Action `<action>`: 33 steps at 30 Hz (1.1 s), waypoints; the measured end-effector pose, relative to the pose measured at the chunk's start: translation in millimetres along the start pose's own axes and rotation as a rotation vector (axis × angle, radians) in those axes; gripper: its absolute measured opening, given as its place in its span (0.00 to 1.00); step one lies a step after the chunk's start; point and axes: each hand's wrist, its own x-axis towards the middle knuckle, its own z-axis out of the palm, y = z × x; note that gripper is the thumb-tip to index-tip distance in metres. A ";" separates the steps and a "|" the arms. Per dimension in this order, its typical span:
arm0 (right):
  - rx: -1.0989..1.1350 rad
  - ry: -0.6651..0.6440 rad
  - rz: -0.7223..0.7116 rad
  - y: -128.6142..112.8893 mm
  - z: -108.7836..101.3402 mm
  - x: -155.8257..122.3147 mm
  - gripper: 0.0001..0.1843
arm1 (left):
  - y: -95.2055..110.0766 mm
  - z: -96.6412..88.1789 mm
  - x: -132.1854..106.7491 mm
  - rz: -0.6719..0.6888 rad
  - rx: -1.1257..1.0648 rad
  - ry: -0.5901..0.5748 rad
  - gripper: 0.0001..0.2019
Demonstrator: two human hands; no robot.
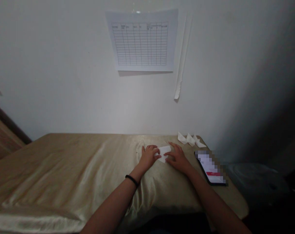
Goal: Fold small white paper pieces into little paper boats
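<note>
Folded white paper (165, 150) lies between a person's two bare hands, touched by both, near the far edge of the table (71, 169) and right of its middle. From left to right: the table's left part bears a rumpled, shiny gold cloth (52, 188) and nothing else. A black band (131, 179) circles the left wrist. On the wall (64, 65) above the far edge hangs a sheet printed with a grid (141, 42) (its lettering is too small to read). The left hand (149, 156) has its fingers curled at the paper's left side; whether it pinches the edge, I cannot tell. Across from it, the right hand (179, 159) has its fingers spread apart, the forefinger reaching onto the paper's right part and the thumb at its near side. Higher up, a narrow white strip (180, 71) runs down the wall. Three small, peaked folded paper pieces (190, 139) stand in a close row at the table's far right corner. Nearer, beside the right edge, lies a phone (209, 167), its lit screen partly pixelated.
</note>
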 end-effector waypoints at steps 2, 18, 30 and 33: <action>0.024 -0.017 -0.009 -2.2 1.3 0.9 0.12 | -1.8 -1.1 0.3 0.001 -0.006 -0.009 0.05; 0.133 -0.044 0.041 2.9 7.1 2.3 0.14 | -18.3 -17.4 -3.2 -0.070 -0.047 -0.098 0.08; 0.129 -0.043 0.038 3.2 7.6 3.5 0.15 | 0.7 -15.1 -7.8 -0.096 0.012 -0.076 0.16; 0.124 -0.041 0.038 4.2 9.1 3.6 0.15 | 5.3 -12.7 -9.1 -0.101 0.037 -0.066 0.21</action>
